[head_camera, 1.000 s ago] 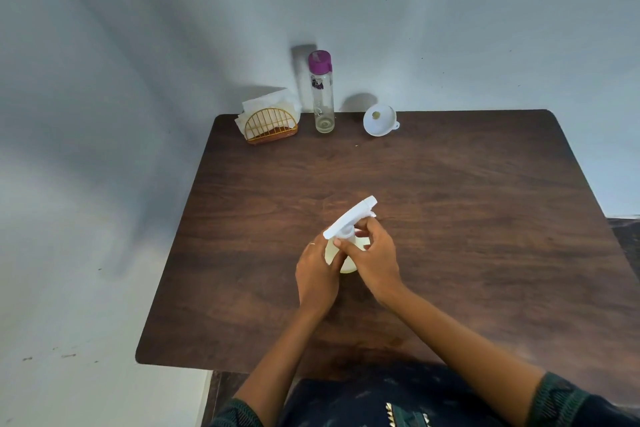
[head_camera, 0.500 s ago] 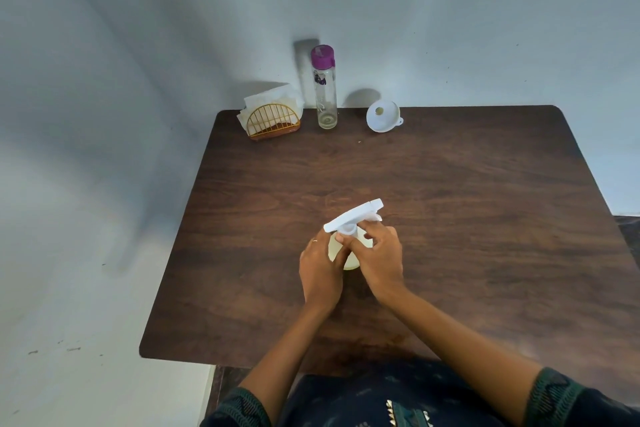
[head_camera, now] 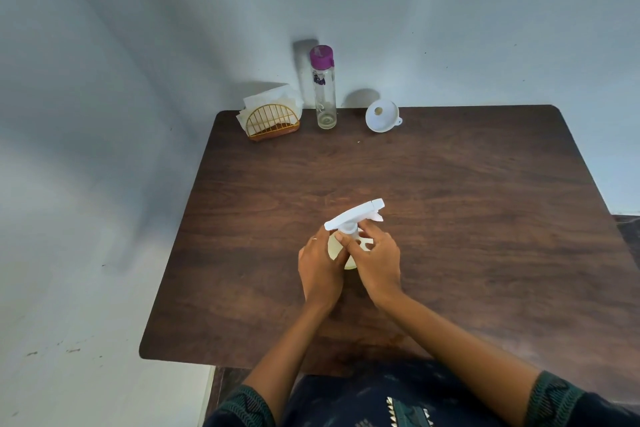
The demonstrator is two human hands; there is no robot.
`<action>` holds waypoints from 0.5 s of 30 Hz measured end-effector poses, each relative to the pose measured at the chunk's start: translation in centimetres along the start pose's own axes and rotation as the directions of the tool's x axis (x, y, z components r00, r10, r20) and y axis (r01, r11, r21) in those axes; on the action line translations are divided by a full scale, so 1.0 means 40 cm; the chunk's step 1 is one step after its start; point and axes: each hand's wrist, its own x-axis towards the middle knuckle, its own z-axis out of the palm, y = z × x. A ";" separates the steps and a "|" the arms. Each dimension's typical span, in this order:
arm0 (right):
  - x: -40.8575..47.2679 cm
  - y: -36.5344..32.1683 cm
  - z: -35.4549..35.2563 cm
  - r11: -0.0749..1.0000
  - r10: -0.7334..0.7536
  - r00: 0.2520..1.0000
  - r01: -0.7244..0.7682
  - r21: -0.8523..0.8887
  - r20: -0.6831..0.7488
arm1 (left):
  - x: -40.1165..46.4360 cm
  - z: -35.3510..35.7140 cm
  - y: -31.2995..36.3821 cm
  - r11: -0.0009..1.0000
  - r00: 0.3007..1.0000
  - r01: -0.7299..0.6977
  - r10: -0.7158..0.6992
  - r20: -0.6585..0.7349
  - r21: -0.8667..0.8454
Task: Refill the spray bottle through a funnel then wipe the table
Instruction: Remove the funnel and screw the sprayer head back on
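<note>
A pale spray bottle (head_camera: 335, 248) stands in the middle of the dark wooden table (head_camera: 467, 218), mostly hidden by my hands. My left hand (head_camera: 320, 270) wraps around its body. My right hand (head_camera: 375, 260) grips the collar under the white trigger head (head_camera: 355, 215), whose nozzle points to the upper right. A white funnel (head_camera: 382, 116) lies at the table's far edge. Left of it stands a clear glass bottle with a purple cap (head_camera: 325, 90), nearly empty with a little liquid at the bottom.
A gold wire holder with white napkins (head_camera: 270, 118) sits at the far left corner against the grey wall. The table's left edge drops off to a pale floor.
The trigger head has turned a little clockwise under my right hand's fingers, its nozzle swinging further right. My left hand stays on the bottle's body.
</note>
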 end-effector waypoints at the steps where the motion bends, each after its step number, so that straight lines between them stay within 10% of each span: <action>1: -0.004 -0.001 -0.006 0.999 0.011 1.000 -0.011 0.044 0.012 | 0.001 -0.003 0.002 1.000 1.000 0.001 -0.001 -0.001 -0.006; 15: 0.009 -0.003 -0.007 0.987 -0.152 0.988 0.154 0.044 -0.040 | -0.038 -0.019 0.056 0.999 1.000 0.022 -0.022 -0.007 0.036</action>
